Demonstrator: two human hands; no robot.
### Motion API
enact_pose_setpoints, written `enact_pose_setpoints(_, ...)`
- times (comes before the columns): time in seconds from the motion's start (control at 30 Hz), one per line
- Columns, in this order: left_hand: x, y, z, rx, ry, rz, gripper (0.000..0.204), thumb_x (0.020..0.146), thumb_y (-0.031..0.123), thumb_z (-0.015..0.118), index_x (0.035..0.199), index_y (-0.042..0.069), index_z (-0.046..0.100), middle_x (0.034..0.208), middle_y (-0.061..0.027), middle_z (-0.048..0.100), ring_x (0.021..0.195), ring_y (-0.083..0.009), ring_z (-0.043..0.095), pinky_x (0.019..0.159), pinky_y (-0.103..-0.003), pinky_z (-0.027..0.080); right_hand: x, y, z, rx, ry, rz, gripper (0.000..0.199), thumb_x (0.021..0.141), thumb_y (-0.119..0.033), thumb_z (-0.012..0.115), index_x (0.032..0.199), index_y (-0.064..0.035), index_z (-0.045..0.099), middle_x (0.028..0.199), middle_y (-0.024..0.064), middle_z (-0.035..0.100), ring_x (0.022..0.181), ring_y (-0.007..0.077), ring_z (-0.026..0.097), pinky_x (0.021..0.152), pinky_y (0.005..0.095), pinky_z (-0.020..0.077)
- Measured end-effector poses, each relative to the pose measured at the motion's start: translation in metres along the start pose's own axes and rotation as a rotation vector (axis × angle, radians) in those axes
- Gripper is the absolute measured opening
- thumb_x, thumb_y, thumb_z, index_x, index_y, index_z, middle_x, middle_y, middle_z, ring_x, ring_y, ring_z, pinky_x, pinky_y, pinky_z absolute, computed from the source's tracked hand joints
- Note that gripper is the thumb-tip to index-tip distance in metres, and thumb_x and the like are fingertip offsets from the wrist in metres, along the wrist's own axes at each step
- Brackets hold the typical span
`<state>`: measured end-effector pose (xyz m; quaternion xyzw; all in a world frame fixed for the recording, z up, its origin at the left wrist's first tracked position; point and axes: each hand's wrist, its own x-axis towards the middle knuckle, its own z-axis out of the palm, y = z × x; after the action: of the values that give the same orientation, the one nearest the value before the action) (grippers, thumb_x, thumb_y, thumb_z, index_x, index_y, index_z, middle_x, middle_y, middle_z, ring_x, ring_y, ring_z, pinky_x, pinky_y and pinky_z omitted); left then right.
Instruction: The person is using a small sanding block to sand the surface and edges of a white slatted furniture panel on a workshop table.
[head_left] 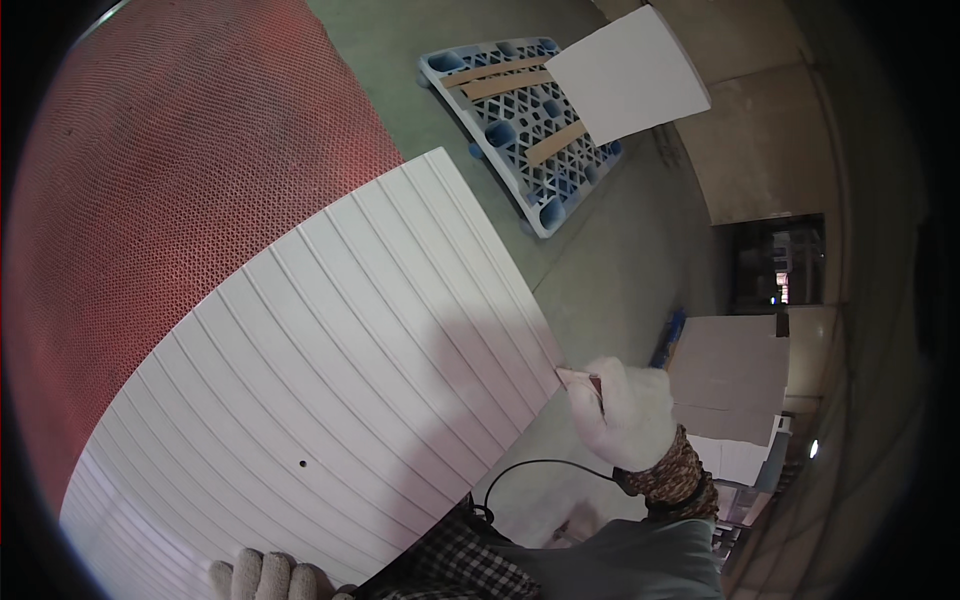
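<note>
A large white ribbed panel [330, 330] with one small dark hole fills the lower left and middle. At the bottom, my left hand [268, 578], in a pale knit glove, closes on the panel with its fingers lying over the ribbed face. The rest of that hand is out of view. My right hand [628, 415], in a white glove, is closed at the panel's right edge. Between its thumb and fingers shows a small thin reddish-brown piece [596, 383], its exact kind unclear. The tip of the pinch meets the panel's edge.
Under the panel's far side spreads a red mesh mat [200, 190]. On the grey floor beyond lies a grey-blue plastic pallet [530, 190] with brown strips and a white board [630, 75] on it. Cardboard sheets [725, 375] stand at the right. A black cable [540, 462] loops near my right wrist.
</note>
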<state>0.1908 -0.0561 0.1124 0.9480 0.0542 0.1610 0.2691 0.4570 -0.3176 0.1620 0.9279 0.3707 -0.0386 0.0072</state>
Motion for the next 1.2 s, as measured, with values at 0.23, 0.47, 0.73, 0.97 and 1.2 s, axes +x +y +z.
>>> enact_pose_setpoints(0.23,-0.004,0.004,-0.004,-0.014,-0.112,-0.066,0.030,0.091,0.022,0.073,0.108,-0.003,0.072,0.110,-0.0208,0.072,0.106,-0.0437,0.066,0.093,-0.059,0.047,0.052,-0.003,0.014,0.076,0.110,-0.063,0.019,0.099,-0.021,0.065,0.091,-0.0062,0.057,0.057,0.0118,0.060,0.051,0.0324,0.063,0.049,0.0425,0.0495)
enact_pose_setpoints(0.47,-0.006,0.018,0.004,-0.050,-0.046,-0.152,0.036,0.083,0.011,0.074,0.118,0.001,0.071,0.126,-0.0189,0.068,0.125,-0.0410,0.060,0.112,-0.057,0.037,0.165,-0.018,0.015,0.057,0.011,-0.060,0.033,0.107,-0.031,0.045,0.102,-0.0012,0.056,0.078,0.0200,0.069,0.076,0.0398,0.071,0.072,0.0511,0.0563)
enact_pose_setpoints(0.73,0.006,0.012,0.017,-0.049,0.055,-0.095,0.031,0.068,0.011,0.072,0.095,-0.003,0.067,0.104,-0.0156,0.065,0.103,-0.0371,0.062,0.080,-0.051,0.044,0.206,-0.036,0.006,0.024,-0.116,-0.009,0.041,0.107,-0.032,0.039,0.121,0.0010,0.059,0.109,0.0232,0.072,0.105,0.0392,0.070,0.095,0.0500,0.0541)
enact_pose_setpoints(0.97,-0.002,0.016,0.014,-0.055,0.107,-0.113,0.027,0.073,0.003,0.071,0.099,-0.002,0.067,0.106,-0.0157,0.066,0.109,-0.0385,0.063,0.088,-0.052,0.047,0.114,-0.005,0.018,0.104,-0.065,-0.015,0.037,0.108,-0.036,0.043,0.108,-0.0005,0.054,0.082,0.0257,0.068,0.084,0.0458,0.068,0.078,0.0561,0.0522)
enact_pose_setpoints(1.2,-0.006,0.020,0.025,-0.054,0.176,-0.100,0.025,0.076,0.003,0.070,0.100,-0.004,0.068,0.109,-0.0175,0.068,0.113,-0.0390,0.063,0.097,-0.051,0.047,-0.032,0.031,0.031,-0.064,-0.339,0.017,0.030,0.107,-0.033,0.048,0.100,-0.0041,0.055,0.071,0.0213,0.066,0.072,0.0414,0.069,0.067,0.0526,0.0532)
